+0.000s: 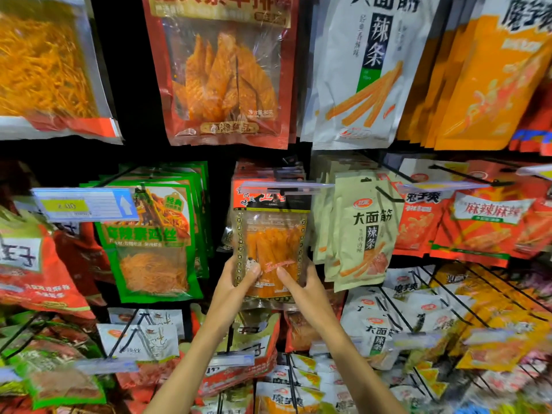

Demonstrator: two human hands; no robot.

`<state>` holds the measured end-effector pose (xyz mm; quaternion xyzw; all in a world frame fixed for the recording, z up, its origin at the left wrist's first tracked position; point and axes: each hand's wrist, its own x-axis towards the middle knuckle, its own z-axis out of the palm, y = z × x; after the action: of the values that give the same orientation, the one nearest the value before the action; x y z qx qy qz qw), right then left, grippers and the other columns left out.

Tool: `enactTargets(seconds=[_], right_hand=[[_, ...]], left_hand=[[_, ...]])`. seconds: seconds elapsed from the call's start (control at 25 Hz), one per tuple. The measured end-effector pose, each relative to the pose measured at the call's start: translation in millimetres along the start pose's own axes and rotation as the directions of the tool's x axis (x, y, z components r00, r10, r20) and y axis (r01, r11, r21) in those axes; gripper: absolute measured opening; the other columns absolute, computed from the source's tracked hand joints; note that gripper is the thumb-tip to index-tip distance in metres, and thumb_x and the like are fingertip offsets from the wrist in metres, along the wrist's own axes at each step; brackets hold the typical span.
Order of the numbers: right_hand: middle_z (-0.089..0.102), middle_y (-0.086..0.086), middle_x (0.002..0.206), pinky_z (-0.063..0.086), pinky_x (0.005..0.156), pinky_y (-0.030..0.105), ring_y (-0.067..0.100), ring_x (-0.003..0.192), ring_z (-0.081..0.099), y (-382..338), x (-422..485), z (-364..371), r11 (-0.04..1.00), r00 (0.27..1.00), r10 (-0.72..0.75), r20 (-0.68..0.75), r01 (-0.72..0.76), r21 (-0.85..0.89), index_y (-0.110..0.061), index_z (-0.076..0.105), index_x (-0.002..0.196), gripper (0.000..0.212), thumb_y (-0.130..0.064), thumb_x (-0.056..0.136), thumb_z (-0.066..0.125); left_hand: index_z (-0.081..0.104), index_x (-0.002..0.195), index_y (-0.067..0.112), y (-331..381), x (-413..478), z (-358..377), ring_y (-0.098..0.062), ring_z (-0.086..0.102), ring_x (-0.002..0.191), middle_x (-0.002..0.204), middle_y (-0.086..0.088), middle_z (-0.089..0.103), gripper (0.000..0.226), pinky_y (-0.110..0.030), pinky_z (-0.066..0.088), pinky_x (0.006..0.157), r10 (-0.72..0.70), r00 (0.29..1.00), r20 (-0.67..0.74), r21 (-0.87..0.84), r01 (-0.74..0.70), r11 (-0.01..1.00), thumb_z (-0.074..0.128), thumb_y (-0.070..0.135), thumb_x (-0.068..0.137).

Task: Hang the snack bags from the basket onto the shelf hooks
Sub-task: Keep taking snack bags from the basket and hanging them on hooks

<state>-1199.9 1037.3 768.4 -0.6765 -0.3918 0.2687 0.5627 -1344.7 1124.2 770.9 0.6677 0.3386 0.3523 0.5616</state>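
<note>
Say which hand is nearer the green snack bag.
Left. The left hand grips the orange-strip bag on the side facing the green snack bag; the right hand grips its far side.

One wide-angle camera on the person's head looks forward, close to the shelf (131, 85), with the left hand (239, 283) and right hand (301, 286) gripping a snack bag (270, 249) near mid-frame, forearms rising from the bottom edge.

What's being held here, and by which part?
The clear snack bag, by its lower sides: left hand at the left, right hand at the right.
</note>
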Motion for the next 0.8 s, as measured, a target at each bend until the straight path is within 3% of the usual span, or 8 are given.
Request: enactTargets(seconds=[0.08,0.2,0.32,0.44,0.6,0.68,0.8], right_hand=[[0.048,-0.036,0.117,0.037,0.09,0.016,-0.011,0.107,0.05,-8,-2,-4,0.997,1.0,0.019,0.004,-0.019,-0.078,-0.043,0.032,0.143,0.078,-0.068,0.078,0.064],[0.054,-0.025,0.122,0.043,0.097,0.024,0.001,0.116,0.054,-13,-4,-13,0.981,0.999,0.022,0.041,-0.014,-0.193,-0.04,0.038,0.14,0.074,-0.071,0.078,0.063],[0.058,-0.018,0.129,0.047,0.101,0.034,0.006,0.118,0.057,-19,-7,-21,0.948,0.998,0.009,0.06,0.011,-0.318,-0.036,0.044,0.138,0.081,-0.081,0.072,0.058],[0.061,-0.008,0.13,0.051,0.096,0.041,0.016,0.119,0.059,-22,-5,-29,0.868,0.997,0.01,0.074,0.028,-0.496,-0.028,0.048,0.137,0.094,-0.091,0.067,0.047],[0.052,0.009,0.14,0.047,0.1,0.046,0.03,0.129,0.049,-37,-12,-48,0.689,0.992,-0.023,0.123,0.105,-0.717,-0.012,0.042,0.142,0.08,-0.067,0.086,0.052],[0.051,0.011,0.14,0.046,0.101,0.047,0.031,0.129,0.047,-40,-16,-60,0.617,0.986,-0.006,0.165,0.134,-0.775,-0.01,0.044,0.14,0.07,-0.059,0.091,0.053],[0.046,0.01,0.143,0.043,0.104,0.045,0.029,0.131,0.044,-45,-26,-77,0.593,0.966,0.014,0.259,0.201,-0.78,-0.012,0.043,0.143,0.065,-0.053,0.093,0.053]], left_hand=[[0.021,0.152,0.036,5,-2,-3,-0.002,0.034,0.125,0.14,0.02,0.034,0.081,-0.033,0.033,0.108,-0.008,1.0,0.007,0.027,0.008,1.0,0.058,0.063,0.084],[0.022,0.153,0.033,10,-6,-7,-0.012,0.034,0.137,0.151,0.011,0.033,0.088,-0.045,0.033,0.113,-0.035,0.999,-0.005,0.084,0.035,0.996,0.058,0.069,0.081],[0.02,0.154,0.027,16,-10,-6,-0.019,0.029,0.144,0.158,0.006,0.026,0.091,-0.043,0.029,0.113,-0.055,0.997,-0.058,0.231,0.067,0.971,0.053,0.072,0.081],[0.025,0.153,0.022,27,-17,-4,-0.022,0.037,0.14,0.156,0.0,0.034,0.09,-0.04,0.034,0.108,0.003,0.996,-0.091,0.373,0.032,0.927,0.053,0.071,0.083],[0.034,0.148,0.013,42,-31,-5,-0.028,0.044,0.132,0.146,-0.008,0.046,0.073,-0.038,0.039,0.103,0.214,0.964,-0.16,0.708,-0.039,0.705,0.052,0.058,0.092],[0.035,0.146,0.013,46,-39,-7,-0.03,0.046,0.129,0.143,-0.012,0.047,0.072,-0.042,0.042,0.1,0.216,0.962,-0.165,0.786,-0.004,0.618,0.048,0.06,0.093],[0.037,0.143,0.013,50,-59,-8,-0.034,0.049,0.123,0.138,-0.014,0.047,0.07,-0.046,0.05,0.09,0.202,0.958,-0.205,0.874,0.086,0.478,0.044,0.062,0.093]])
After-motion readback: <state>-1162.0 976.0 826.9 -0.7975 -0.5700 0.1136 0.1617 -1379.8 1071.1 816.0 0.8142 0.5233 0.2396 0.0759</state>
